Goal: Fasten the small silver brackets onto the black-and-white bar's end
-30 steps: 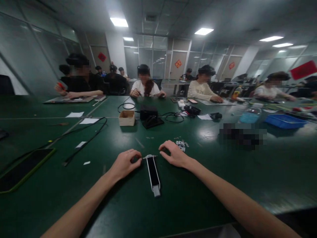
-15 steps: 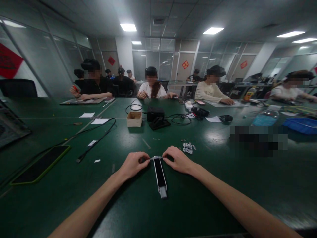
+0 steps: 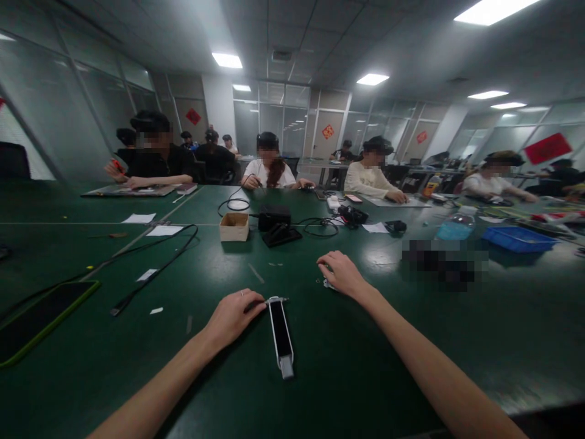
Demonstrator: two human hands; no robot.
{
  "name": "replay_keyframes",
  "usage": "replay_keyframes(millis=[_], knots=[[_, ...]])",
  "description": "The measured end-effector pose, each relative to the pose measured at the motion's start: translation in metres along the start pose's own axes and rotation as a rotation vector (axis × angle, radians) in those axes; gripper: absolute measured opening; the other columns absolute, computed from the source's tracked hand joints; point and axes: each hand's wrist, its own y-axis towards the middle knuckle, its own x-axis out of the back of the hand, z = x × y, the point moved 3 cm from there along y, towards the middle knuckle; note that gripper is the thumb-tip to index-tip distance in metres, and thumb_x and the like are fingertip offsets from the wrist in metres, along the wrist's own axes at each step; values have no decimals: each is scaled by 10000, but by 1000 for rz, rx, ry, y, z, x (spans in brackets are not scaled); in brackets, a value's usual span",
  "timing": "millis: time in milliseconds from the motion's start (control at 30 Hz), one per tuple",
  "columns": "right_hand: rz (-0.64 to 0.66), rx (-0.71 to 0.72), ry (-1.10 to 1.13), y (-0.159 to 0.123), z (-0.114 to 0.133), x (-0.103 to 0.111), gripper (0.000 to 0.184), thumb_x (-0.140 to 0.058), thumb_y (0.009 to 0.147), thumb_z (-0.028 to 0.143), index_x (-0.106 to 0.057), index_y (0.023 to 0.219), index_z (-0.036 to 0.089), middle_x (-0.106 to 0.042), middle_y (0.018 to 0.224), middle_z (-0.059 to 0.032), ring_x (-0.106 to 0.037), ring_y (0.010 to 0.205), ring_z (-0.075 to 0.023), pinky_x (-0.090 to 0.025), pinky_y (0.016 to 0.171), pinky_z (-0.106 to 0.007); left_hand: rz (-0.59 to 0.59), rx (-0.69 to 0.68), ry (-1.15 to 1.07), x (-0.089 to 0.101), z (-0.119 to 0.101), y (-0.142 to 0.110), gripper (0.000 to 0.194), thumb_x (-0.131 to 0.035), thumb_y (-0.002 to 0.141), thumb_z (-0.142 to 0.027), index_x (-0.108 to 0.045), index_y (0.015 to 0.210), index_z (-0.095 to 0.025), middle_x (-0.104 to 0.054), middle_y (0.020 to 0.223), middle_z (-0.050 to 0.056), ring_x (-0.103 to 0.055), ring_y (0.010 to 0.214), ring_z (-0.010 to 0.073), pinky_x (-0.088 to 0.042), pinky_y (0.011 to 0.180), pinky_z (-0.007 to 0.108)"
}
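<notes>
A long, narrow device (image 3: 280, 329) with a white frame, a dark top face and a grey block at its near end lies on the green table. A thin metal piece (image 3: 284, 299) sticks out sideways from its far end. My left hand (image 3: 235, 314) is closed at that far end's left side, thumb and forefinger pinching its edge. Away to the right, my right hand (image 3: 342, 272) hovers palm down with fingers reaching forward, apart from the device. Beneath it small silvery metal parts (image 3: 327, 284) show, mostly covered by the hand.
Ahead stand an open cardboard box (image 3: 234, 228) and a black device (image 3: 274, 217) with cables. A green-edged phone (image 3: 46, 317) and a black cable (image 3: 155, 268) lie left. At right are a blue tray (image 3: 518, 239) and a bottle (image 3: 457, 225). Several people sit across the table.
My right hand has let go of the device's far end and moved right, over the small metal parts. My left hand stays at the device. The view has turned slightly right.
</notes>
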Motion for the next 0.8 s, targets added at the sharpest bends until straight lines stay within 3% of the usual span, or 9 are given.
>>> replay_keyframes(millis=[67, 167, 400, 533, 700, 800], knots=[[73, -82, -59, 5, -26, -3, 225, -456, 910, 234, -648, 1006, 166, -629, 986, -100, -536, 951, -199, -392, 821, -304, -7, -6, -7, -1, 1, 0, 215, -468, 903, -313, -652, 933, -208, -652, 867, 20, -616, 755, 167, -474, 666, 269], [179, -95, -83, 10, -47, -11, 218, -495, 895, 237, -668, 1021, 194, -641, 977, -83, -558, 939, -184, -393, 808, -268, -14, -20, -13, -2, 2, 0, 211, -462, 906, -305, -651, 925, -213, -641, 860, 16, -611, 750, 162, -470, 662, 262], [169, -112, -106, 15, -46, -14, 205, -492, 879, 216, -688, 879, 153, -643, 901, -107, -579, 885, -198, -397, 763, -264, -3, -31, -8, -3, 3, 1, 205, -458, 914, -292, -646, 931, -211, -634, 873, 20, -609, 760, 162, -467, 672, 266], [106, -116, -66, 8, -21, -5, 212, -443, 893, 198, -641, 897, 125, -630, 896, -111, -575, 827, -182, -406, 731, -262, -11, -33, 10, -2, 0, 0, 199, -468, 913, -286, -649, 918, -204, -632, 857, 22, -605, 758, 164, -467, 674, 266], [101, 24, 355, -9, 41, -3, 161, -505, 857, 224, -647, 859, 147, -643, 775, -34, -560, 668, -128, -417, 627, -230, 7, -17, 27, -4, 1, 0, 180, -494, 908, -284, -654, 928, -205, -635, 895, 27, -604, 781, 163, -472, 702, 264], [134, 36, 487, -16, 70, -6, 145, -532, 828, 216, -660, 834, 149, -639, 727, -16, -539, 613, -115, -407, 583, -227, 9, -17, 43, -5, 1, 0, 171, -499, 908, -275, -654, 927, -203, -635, 899, 26, -603, 787, 160, -471, 715, 262]])
